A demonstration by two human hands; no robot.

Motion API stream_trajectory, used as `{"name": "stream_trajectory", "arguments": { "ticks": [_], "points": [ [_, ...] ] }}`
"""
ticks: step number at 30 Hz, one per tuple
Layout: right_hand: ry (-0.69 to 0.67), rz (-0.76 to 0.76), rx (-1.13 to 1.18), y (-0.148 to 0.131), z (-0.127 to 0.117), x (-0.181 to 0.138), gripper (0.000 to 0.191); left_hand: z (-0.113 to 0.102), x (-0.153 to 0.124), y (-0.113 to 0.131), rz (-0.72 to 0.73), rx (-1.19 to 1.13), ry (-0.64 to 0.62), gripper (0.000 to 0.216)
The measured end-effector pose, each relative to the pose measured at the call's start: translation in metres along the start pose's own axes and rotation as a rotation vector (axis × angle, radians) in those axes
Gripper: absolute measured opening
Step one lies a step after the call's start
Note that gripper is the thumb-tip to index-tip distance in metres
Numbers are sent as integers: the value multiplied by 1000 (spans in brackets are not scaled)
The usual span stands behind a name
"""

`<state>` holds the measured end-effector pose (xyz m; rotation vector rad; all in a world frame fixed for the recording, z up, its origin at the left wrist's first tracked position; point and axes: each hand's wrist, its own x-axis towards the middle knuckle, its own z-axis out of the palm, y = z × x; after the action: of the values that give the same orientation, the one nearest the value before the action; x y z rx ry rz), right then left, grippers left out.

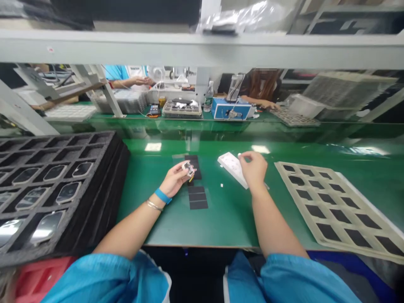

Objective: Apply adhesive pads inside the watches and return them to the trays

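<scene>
My left hand [175, 178] is closed around a small watch-like electronic module [188, 169], whose inner side with dark parts faces up. A short yellow tab hangs from its lower edge. Beneath and beside that hand lie dark strip sheets [198, 198] on the green mat. My right hand [254, 169] is over the right side of a white shallow tray [233, 167], thumb and forefinger pinched together. A small white piece shows at those fingertips, too tiny to name. One little white square [221, 185] lies on the mat between the hands.
Stacked black foam trays [104, 168] hold framed glass pieces at left. A beige tray [315, 219] with dark rectangular pockets lies at right. Beyond the clear partition, co-workers' hands [140, 81] are at another bench with a blue box [230, 109] and a bottle [208, 97]. A shelf beam [202, 50] crosses above.
</scene>
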<state>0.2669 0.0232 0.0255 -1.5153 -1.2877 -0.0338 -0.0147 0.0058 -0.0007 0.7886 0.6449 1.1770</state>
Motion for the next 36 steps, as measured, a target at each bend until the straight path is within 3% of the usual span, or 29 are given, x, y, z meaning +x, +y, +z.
{"name": "stream_trajectory", "arguments": {
  "ticks": [2, 7, 9, 17, 22, 24, 27, 29, 31, 34, 36],
  "points": [
    [-41, 43, 118, -6, 5, -7, 13, -2, -1, 1, -18, -14, -40, 59],
    [-460, 102, 553, -53, 28, -59, 20, 1, -5, 0, -54, 30, -127, 60],
    [-538, 85, 597, -66, 33, -75, 17, 4, -7, -1, -67, 38, -126, 58],
    [-514, 42, 533, -67, 36, -83, 15, 7, -6, -3, -54, 59, -115, 56],
    [-520, -176, 353, -71, 29, -84, 24, 13, -9, -8, 1, 107, -30, 55],
    [-556, -183, 288, -67, 25, -86, 28, 17, -13, -13, -32, 100, -28, 55],
    [-632, 51, 257, -50, 37, -80, 33, 12, -1, -19, -127, 3, -29, 53],
    [-721, 279, 446, -41, 53, -77, 42, 2, 12, -19, -157, -69, -31, 52],
    [-911, 447, 585, -36, 62, -77, 53, -7, 19, -17, -156, -118, -21, 47],
    [-1112, 572, 577, -29, 63, -81, 54, -9, 20, -14, -143, -161, -17, 38],
    [-1082, 566, 539, -21, 61, -79, 49, -8, 19, -11, -145, -172, -28, 31]
  ]
}}
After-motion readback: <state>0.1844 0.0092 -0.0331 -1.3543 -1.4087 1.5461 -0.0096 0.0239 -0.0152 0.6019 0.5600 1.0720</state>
